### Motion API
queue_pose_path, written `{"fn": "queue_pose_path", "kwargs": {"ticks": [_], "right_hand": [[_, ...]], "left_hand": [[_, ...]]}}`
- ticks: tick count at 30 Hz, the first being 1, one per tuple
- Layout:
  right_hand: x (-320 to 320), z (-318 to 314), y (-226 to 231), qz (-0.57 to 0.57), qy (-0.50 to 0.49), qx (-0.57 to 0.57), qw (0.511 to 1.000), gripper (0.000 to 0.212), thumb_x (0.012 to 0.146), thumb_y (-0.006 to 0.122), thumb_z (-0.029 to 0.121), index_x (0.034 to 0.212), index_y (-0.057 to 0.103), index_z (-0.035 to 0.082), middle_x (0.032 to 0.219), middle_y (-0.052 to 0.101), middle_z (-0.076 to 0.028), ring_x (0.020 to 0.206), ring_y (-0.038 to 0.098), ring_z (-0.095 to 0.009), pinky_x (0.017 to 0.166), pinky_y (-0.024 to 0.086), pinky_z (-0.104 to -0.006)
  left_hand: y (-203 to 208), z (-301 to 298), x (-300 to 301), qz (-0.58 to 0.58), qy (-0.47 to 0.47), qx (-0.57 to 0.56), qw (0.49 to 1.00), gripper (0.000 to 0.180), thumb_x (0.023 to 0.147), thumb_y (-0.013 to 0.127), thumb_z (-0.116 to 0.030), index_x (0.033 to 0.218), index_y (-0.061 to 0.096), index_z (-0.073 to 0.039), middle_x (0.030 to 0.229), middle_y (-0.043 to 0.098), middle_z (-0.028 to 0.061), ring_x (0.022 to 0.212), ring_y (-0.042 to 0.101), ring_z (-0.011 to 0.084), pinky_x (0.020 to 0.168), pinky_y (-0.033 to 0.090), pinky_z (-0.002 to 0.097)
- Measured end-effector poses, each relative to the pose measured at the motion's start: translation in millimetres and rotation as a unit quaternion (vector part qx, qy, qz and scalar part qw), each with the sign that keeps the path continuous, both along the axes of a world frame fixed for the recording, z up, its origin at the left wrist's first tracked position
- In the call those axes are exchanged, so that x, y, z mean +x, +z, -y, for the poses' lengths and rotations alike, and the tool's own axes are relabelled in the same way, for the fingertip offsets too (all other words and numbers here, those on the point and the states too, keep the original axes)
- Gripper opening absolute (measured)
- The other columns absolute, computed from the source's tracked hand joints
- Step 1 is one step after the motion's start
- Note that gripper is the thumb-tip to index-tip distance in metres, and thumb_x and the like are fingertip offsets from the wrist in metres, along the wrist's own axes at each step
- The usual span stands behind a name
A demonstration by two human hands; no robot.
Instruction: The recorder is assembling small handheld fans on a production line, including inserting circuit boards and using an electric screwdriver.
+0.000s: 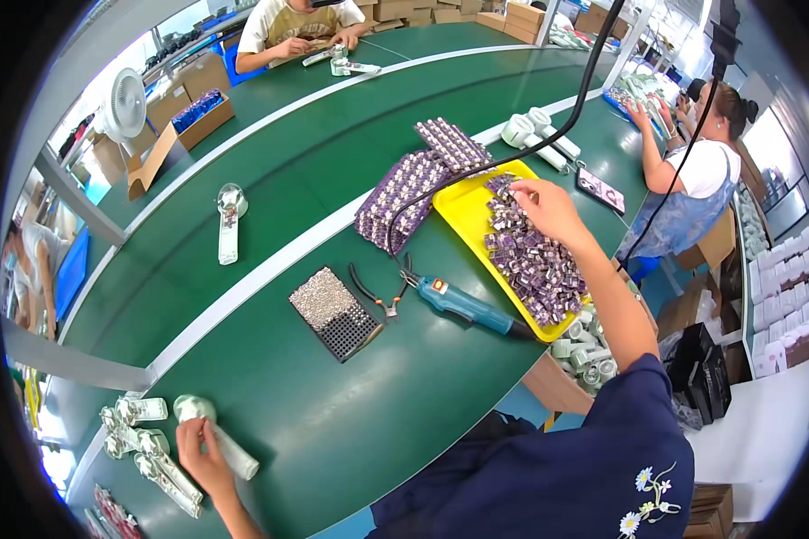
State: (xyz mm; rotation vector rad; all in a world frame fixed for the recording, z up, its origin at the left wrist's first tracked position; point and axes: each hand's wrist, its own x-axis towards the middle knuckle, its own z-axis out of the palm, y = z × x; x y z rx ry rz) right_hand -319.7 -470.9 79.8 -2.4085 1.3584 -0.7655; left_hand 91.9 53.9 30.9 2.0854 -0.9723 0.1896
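At the lower left, my left hand (203,456) has its fingers closed around a pale green handheld fan housing (235,455) lying on the table. Beside it is a cluster of similar housings (139,440) with their insides showing. My right hand (548,211) reaches over the far end of a yellow tray (463,222) heaped with small purple circuit boards (535,274). Its fingertips are pinched together at the boards; what is between them is hidden. Stacked panels of purple circuit boards (403,199) lie against the tray's left side.
A teal electric screwdriver (467,305), pliers (386,305) and a black screw holder full of small metal parts (328,305) lie mid-table. A black cable (577,99) hangs across the boards. A phone (600,190) lies beyond the tray. A co-worker (701,162) sits right, another (297,36) opposite.
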Motion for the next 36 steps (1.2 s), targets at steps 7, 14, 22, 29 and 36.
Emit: {"fn": "queue_pose_path", "kwargs": {"ticks": [7, 14, 22, 29, 36], "right_hand": [[56.4, 33.9, -26.3, -0.29, -0.031, -0.018, 0.956, 0.026, 0.09, 0.069, 0.033, 0.101, 0.076, 0.011, 0.101, 0.076, -0.014, 0.099, 0.073, -0.034, 0.083, 0.058, -0.0492], [60.6, 45.2, -39.8, -0.371, -0.024, -0.055, 0.927, 0.033, 0.085, 0.07, 0.02, 0.116, 0.072, 0.01, 0.101, 0.075, -0.019, 0.098, 0.073, -0.038, 0.083, 0.058, -0.0525], [29.0, 30.1, -39.1, 0.019, 0.056, -0.026, 0.998, 0.035, 0.097, 0.071, 0.019, 0.129, 0.066, 0.007, 0.105, 0.075, -0.013, 0.089, 0.073, -0.026, 0.074, 0.057, -0.0375], [25.1, -111.2, -27.3, 0.555, 0.129, 0.477, 0.669, 0.04, 0.106, 0.06, 0.013, 0.144, 0.052, 0.002, 0.13, 0.063, -0.009, 0.099, 0.063, -0.017, 0.082, 0.054, -0.0273], [107.7, -220.1, -47.5, 0.446, 0.243, 0.676, 0.534, 0.045, 0.094, 0.076, 0.008, 0.135, 0.058, 0.001, 0.132, 0.064, -0.015, 0.098, 0.063, -0.019, 0.083, 0.057, -0.0294]], "left_hand": [[2.1, 97.9, -73.6, -0.088, -0.127, -0.039, 0.987, 0.005, 0.093, 0.07, 0.005, 0.097, 0.067, 0.004, 0.097, 0.066, 0.0098, 0.088, 0.065, 0.0174, 0.074, 0.056, 0.0283], [-1.9, 114.3, -110.5, -0.153, -0.171, -0.06, 0.972, 0.008, 0.092, 0.07, 0.006, 0.099, 0.07, 0.003, 0.099, 0.067, 0.0107, 0.085, 0.065, 0.016, 0.072, 0.056, 0.0279], [-16.0, 103.5, -107.3, -0.032, -0.15, -0.101, 0.983, 0.018, 0.085, 0.069, 0.012, 0.1, 0.071, 0.001, 0.099, 0.067, 0.0127, 0.091, 0.063, 0.0276, 0.077, 0.051, 0.034], [-9.7, 109.2, -103.5, -0.093, -0.111, -0.147, 0.979, 0.024, 0.086, 0.069, 0.012, 0.107, 0.072, 0.0, 0.103, 0.068, 0.0148, 0.094, 0.065, 0.0302, 0.088, 0.051, 0.0373], [0.0, 103.6, -84.1, 0.019, -0.092, -0.03, 0.995, 0.049, 0.074, 0.082, 0.005, 0.121, 0.072, -0.006, 0.099, 0.064, 0.0086, 0.096, 0.056, 0.0276, 0.079, 0.049, 0.0374]]}}
